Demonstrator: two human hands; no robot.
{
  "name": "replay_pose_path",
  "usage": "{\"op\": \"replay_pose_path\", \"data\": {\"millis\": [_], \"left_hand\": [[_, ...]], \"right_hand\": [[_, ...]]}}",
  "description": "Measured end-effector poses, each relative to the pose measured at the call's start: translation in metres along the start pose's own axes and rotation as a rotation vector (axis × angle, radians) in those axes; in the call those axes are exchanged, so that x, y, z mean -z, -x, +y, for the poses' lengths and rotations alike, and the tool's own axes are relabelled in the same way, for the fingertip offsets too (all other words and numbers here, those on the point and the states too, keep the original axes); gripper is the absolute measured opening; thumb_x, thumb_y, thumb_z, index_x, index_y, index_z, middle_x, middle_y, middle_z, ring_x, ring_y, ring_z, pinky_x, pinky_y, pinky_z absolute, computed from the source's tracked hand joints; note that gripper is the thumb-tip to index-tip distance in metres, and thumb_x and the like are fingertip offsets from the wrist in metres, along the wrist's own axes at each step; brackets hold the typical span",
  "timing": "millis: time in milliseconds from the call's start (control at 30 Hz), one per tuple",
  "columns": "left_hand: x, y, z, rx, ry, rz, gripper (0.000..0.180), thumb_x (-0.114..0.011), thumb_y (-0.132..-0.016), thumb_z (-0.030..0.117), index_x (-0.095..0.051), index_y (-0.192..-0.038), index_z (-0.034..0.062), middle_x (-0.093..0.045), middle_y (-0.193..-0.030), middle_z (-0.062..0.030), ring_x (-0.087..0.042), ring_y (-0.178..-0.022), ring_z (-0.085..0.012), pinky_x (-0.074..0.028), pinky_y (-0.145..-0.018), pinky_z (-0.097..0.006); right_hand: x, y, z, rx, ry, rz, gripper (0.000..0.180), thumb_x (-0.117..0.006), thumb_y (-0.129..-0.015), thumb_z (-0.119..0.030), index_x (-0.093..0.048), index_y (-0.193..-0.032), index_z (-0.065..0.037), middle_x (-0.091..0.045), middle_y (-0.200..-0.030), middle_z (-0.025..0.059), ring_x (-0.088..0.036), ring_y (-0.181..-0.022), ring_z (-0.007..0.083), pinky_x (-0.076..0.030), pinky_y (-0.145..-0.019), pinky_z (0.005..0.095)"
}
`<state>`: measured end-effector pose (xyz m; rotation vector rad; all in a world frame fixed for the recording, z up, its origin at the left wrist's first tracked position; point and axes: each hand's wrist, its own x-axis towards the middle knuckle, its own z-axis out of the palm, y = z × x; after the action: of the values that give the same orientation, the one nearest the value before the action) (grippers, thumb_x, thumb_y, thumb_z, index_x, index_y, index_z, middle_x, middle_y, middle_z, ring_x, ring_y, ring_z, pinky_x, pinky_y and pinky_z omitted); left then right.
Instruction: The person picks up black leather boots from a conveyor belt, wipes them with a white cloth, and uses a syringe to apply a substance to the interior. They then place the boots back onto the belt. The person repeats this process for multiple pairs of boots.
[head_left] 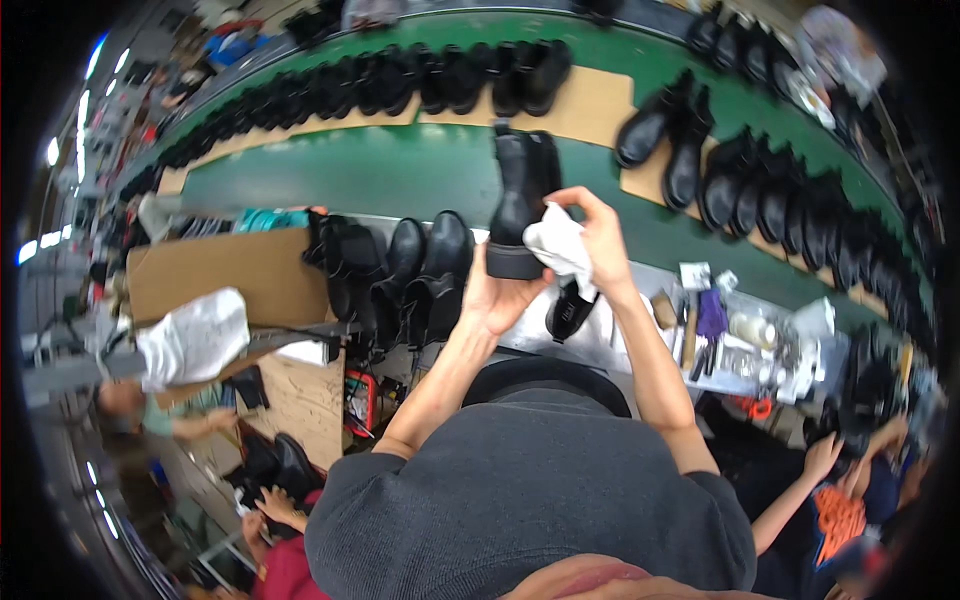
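A black ankle boot (512, 190) is held up in front of me, its heel toward me and its shaft pointing away. My left hand (495, 300) grips it at the heel end, the palm under the sole. My right hand (600, 245) pinches a white cloth (560, 242) and presses it against the boot's right side near the heel. Below the cloth, a black shoe (570, 312) lies on the pale worktop (620, 345). Left of my left hand stand several black boots (440, 255), close together.
Rows of black boots (380, 80) on tan boards line the green conveyor (330, 165). At right lie bottles (750, 328), a purple cloth (711, 315) and a brush-like tool (690, 335). A cardboard box (225, 275) stands left, with a white cloth (195, 335) nearby. Co-workers sit at both sides.
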<state>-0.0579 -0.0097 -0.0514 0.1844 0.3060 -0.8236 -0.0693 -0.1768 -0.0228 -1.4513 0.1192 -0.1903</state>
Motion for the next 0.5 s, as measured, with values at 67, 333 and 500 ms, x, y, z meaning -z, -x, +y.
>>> {"op": "replay_pose_path", "data": {"millis": [67,333,500], "left_hand": [[0.001,0.005,0.003,0.002,0.074,0.001,0.056,-0.046,-0.091,0.052,-0.052,-0.119,0.0043,-0.056,-0.118,-0.0138,-0.055,-0.105,-0.0315,-0.051,-0.079,-0.046],[0.040,0.009,0.007,0.169,0.074,-0.106,0.052,-0.045,-0.092,0.051,-0.052,-0.121,0.0087,-0.062,-0.105,-0.0143,-0.062,-0.090,-0.0327,-0.053,-0.073,-0.048],[0.110,0.007,0.004,0.016,0.032,0.168,0.051,-0.041,-0.096,0.048,-0.051,-0.121,0.0046,-0.060,-0.114,-0.0142,-0.060,-0.101,-0.0320,-0.047,-0.087,-0.058]], "right_hand": [[0.002,-0.003,0.007,0.062,0.011,-0.046,0.026,-0.064,-0.074,-0.001,-0.064,-0.100,0.002,-0.065,-0.097,0.0053,-0.058,-0.093,0.0126,-0.044,-0.085,0.0263],[-0.001,0.011,0.044,-0.008,-0.125,-0.014,0.024,-0.068,-0.076,-0.001,-0.057,-0.097,-0.003,-0.058,-0.090,0.0022,-0.054,-0.078,0.0077,-0.045,-0.070,0.0219],[-0.005,0.013,0.063,-0.178,-0.016,-0.078,0.014,-0.069,-0.082,-0.007,-0.063,-0.094,-0.001,-0.060,-0.077,0.0004,-0.053,-0.061,0.0047,-0.041,-0.053,0.0183]]}}
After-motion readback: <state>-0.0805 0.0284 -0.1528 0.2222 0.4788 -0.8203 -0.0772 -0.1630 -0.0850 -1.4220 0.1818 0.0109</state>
